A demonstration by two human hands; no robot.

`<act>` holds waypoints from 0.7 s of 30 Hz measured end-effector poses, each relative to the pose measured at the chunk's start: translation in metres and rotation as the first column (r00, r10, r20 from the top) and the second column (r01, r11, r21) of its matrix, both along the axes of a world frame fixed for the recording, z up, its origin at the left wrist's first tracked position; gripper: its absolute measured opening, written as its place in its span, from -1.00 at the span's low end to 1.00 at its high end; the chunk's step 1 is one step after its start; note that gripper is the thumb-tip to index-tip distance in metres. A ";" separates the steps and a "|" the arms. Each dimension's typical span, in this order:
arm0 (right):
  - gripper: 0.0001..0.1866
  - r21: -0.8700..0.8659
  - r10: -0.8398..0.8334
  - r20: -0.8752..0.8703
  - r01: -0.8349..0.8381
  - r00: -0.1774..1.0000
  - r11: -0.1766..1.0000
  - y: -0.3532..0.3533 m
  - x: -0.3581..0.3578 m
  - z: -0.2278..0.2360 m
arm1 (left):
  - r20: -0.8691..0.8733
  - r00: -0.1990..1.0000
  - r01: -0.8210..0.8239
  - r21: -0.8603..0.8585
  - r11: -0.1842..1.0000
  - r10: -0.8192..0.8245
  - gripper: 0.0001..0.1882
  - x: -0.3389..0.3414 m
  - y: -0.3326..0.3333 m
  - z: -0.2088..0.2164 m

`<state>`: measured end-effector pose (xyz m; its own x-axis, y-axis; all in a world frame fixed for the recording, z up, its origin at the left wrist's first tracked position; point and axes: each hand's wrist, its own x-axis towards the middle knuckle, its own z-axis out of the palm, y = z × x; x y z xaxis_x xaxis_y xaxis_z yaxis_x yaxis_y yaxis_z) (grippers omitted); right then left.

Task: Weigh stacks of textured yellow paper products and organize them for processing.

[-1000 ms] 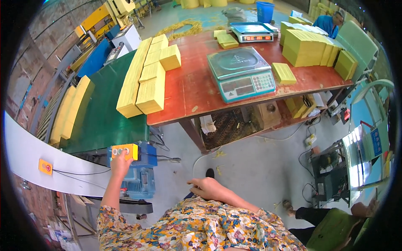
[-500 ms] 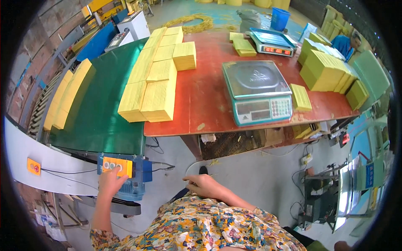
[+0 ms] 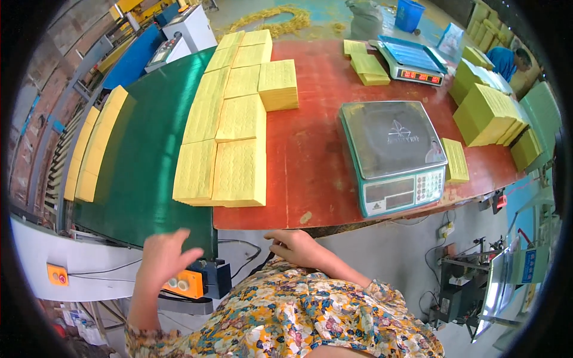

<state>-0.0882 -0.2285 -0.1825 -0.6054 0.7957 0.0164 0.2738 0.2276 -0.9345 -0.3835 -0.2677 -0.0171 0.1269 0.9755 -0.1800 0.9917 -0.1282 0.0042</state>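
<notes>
My left hand (image 3: 164,256) is over the near end of the green conveyor belt (image 3: 146,173), fingers and thumb apart and nothing in it. Just below it, an orange control box (image 3: 188,284) with round buttons shows, partly covered by the hand and wrist. My right hand (image 3: 295,246) rests in front of my waist, near the red table's (image 3: 322,173) front edge. Its fingers point left, loosely bent, and no object shows in them. Beyond both hands, stacks of yellow paper (image 3: 239,170) stand in two rows where belt and table meet, with one more stack (image 3: 278,85) beside them.
A digital scale (image 3: 394,140) with a bare pan stands on the table; a second scale (image 3: 412,56) is behind it. More yellow stacks (image 3: 486,113) are at the right, near another person (image 3: 504,62). Yellow blocks (image 3: 101,146) line the belt's left side. An orange button box (image 3: 57,274) sits lower left.
My left hand has lifted off the control box's buttons and moved forward to the belt's end. The view has shifted, bringing table and stacks closer. My right hand stays near my waist.
</notes>
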 end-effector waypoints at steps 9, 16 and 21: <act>-0.64 -0.201 -0.124 0.091 0.140 0.988 0.969 0.010 0.032 0.003 | 0.340 0.839 0.354 0.255 0.900 -0.426 -0.48 0.106 0.203 -0.028; -0.65 -0.339 -0.281 0.110 0.302 0.953 0.891 0.005 0.061 -0.005 | 0.310 0.894 0.177 0.419 0.891 -0.323 -0.50 0.083 0.204 -0.094; -0.66 -0.346 -0.182 0.020 0.178 0.983 0.921 0.005 0.064 -0.009 | 0.299 0.941 -0.012 0.496 0.868 -0.158 -0.52 0.093 0.185 -0.126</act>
<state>-0.0247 -0.2235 -0.1917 -0.4531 0.8490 -0.2719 0.2680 -0.1612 -0.9498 -0.2904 -0.0824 -0.1428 0.1686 0.9117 0.3748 0.9335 -0.2698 0.2363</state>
